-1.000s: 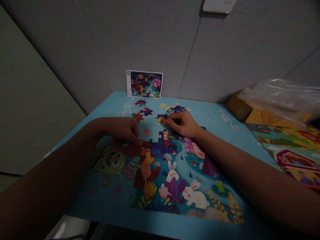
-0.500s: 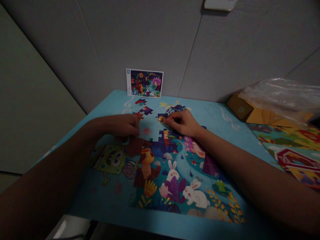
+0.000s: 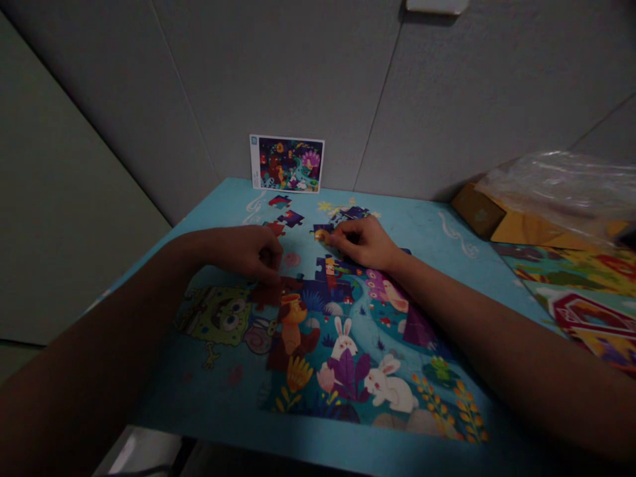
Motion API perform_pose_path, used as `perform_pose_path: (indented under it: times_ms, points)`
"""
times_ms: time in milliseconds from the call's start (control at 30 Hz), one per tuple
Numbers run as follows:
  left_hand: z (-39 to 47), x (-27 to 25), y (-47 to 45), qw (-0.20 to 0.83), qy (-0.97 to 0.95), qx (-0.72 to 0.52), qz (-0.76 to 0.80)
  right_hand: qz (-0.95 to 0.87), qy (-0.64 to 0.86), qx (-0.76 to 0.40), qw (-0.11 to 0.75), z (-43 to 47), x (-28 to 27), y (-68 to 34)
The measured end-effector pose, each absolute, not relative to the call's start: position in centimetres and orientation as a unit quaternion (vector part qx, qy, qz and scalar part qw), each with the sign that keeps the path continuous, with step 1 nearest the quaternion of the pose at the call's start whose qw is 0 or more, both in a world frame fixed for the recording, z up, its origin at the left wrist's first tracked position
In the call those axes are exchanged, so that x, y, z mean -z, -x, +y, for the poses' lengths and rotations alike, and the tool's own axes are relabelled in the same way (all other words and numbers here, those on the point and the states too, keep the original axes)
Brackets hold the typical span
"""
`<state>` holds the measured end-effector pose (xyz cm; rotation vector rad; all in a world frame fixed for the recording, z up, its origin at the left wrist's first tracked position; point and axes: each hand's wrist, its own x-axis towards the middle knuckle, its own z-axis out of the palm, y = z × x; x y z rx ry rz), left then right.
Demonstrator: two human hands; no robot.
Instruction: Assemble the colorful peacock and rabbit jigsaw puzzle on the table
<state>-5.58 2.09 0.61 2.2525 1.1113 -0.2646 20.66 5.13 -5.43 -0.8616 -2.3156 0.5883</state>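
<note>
A partly joined jigsaw puzzle (image 3: 368,344) lies on the blue table, showing rabbits, a fox-like animal, flowers and a stream. My left hand (image 3: 251,253) is closed, its thumb and fingers pinched at the top edge of a reddish-brown puzzle piece (image 3: 267,295) by the puzzle's upper left. Behind the puzzle, my right hand (image 3: 366,243) pinches a dark blue puzzle piece with a yellow-orange shape (image 3: 322,233). That piece is at the table surface. Farther back are a loose purple piece (image 3: 291,218), a red and blue piece (image 3: 279,201) and a cluster of dark pieces (image 3: 354,213).
A picture card (image 3: 289,164) of the scene leans against the grey wall. At the right stand an opened orange-brown box (image 3: 479,211) and crumpled clear plastic (image 3: 561,189), with colourful printed sheets (image 3: 591,311) in front. The blue table (image 3: 199,391) bears a printed cartoon figure.
My left hand has tilted and its fingertips have come down slightly toward me onto the reddish-brown piece. My right hand and its piece have hardly moved.
</note>
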Motion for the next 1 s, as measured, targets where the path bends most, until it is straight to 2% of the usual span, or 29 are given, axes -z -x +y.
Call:
perform_pose_path:
  times_ms: [267,533,733,867,1000]
  points:
    - [1.7,-0.7,5.2,0.321,-0.839,0.116,0.423,-0.865,0.334,-0.236,0.292,5.1,5.5,-20.7]
    - [0.2,-1.5,4.3,0.253,-0.835,0.155,0.463,-0.866,0.329,-0.232,0.296,5.1,5.4,-20.7]
    - [0.1,-2.0,4.1,0.262,-0.835,0.139,0.464,-0.866,0.336,-0.228,0.292,5.1,5.3,-20.7]
    - [0.3,-2.2,4.7,0.333,-0.845,0.1,0.406,-0.868,0.333,-0.22,0.296,5.1,5.3,-20.6]
    - [-0.1,-2.0,4.7,0.428,-0.808,0.131,0.383,-0.867,0.329,-0.227,0.298,5.1,5.3,-20.6]
